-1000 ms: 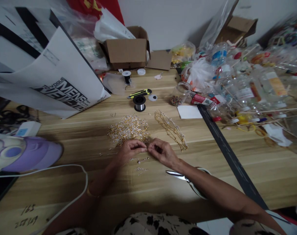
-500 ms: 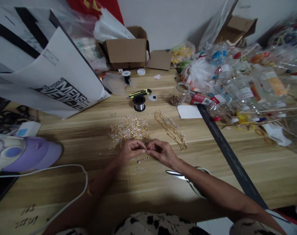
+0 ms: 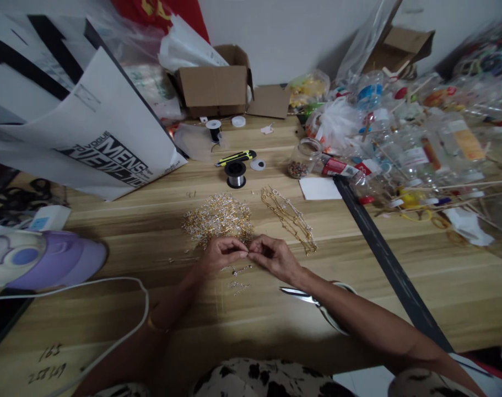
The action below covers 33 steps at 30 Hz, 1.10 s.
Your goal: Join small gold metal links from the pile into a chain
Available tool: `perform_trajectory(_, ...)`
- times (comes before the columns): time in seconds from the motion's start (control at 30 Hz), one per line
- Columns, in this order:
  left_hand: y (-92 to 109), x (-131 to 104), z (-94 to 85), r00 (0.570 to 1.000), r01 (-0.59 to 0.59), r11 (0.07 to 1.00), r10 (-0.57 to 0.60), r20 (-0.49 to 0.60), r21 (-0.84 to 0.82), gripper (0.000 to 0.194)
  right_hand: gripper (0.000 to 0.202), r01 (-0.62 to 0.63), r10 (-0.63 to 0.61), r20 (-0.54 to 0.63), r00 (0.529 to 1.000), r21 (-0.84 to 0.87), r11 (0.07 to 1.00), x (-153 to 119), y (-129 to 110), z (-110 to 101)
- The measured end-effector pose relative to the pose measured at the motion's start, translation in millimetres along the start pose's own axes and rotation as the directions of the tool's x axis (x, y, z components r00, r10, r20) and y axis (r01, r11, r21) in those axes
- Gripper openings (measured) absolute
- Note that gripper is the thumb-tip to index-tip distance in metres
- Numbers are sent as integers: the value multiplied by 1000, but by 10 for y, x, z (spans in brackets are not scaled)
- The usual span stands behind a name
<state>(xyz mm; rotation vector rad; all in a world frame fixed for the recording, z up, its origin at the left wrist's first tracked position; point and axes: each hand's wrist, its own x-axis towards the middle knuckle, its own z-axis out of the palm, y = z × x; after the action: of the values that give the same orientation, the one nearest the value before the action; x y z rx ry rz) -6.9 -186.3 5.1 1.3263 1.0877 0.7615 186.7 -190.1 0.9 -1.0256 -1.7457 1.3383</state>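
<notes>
My left hand [image 3: 223, 252] and my right hand [image 3: 273, 256] meet fingertip to fingertip at the near edge of a heap of small gold and silver jewelry pieces [image 3: 220, 218]. Both hands are closed in a pinch; whatever is between the fingers is too small to make out. Just below them on the table lie a short piece of chain with dark beads [image 3: 241, 270] and a short silver chain [image 3: 239, 286]. Several gold and silver beaded chains [image 3: 290, 220] are laid out to the right of the heap. Scissors [image 3: 302, 295] rest partly beneath my right forearm.
Behind the heap are a spool of silver wire [image 3: 236, 175], a yellow box cutter [image 3: 236, 157] and a jar of beads [image 3: 302, 160]. Plastic bottles [image 3: 416, 149] crowd the right. A white paper bag [image 3: 89, 138] and a purple device [image 3: 64, 259] with a white cable [image 3: 145, 309] stand left.
Hardly anything differs. Both hands stay pinched together in the same spot, with only a very slight shift of the fingers.
</notes>
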Motion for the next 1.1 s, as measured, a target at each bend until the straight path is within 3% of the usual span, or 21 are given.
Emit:
perform_trajectory(0.2, 6, -2, 0, 999, -35, 998, 35, 9, 53, 20, 16, 13, -13, 14, 1000, 8, 1000, -11, -15, -1)
perform_trajectory(0.4, 71, -23, 34, 976, -218, 969, 219, 1, 115, 18, 22, 24, -24, -12, 1000, 25, 999, -15, -99, -45)
perform_trajectory(0.67, 31, -28, 106, 923, -376, 915, 384, -30, 147, 19, 25, -19, 10, 42, 999, 230, 973, -20, -106, -22)
perform_trajectory(0.93, 86, -59, 134, 919, -359, 912, 382, -95, 199, 14, 26, -48, 25, 74, 997, 326, 944, 0, -27, 9)
perform_trajectory(1.1, 115, -67, 128, 927, -321, 918, 355, -124, 232, 14, 22, -12, -1, 47, 999, 274, 962, 3, -19, -10)
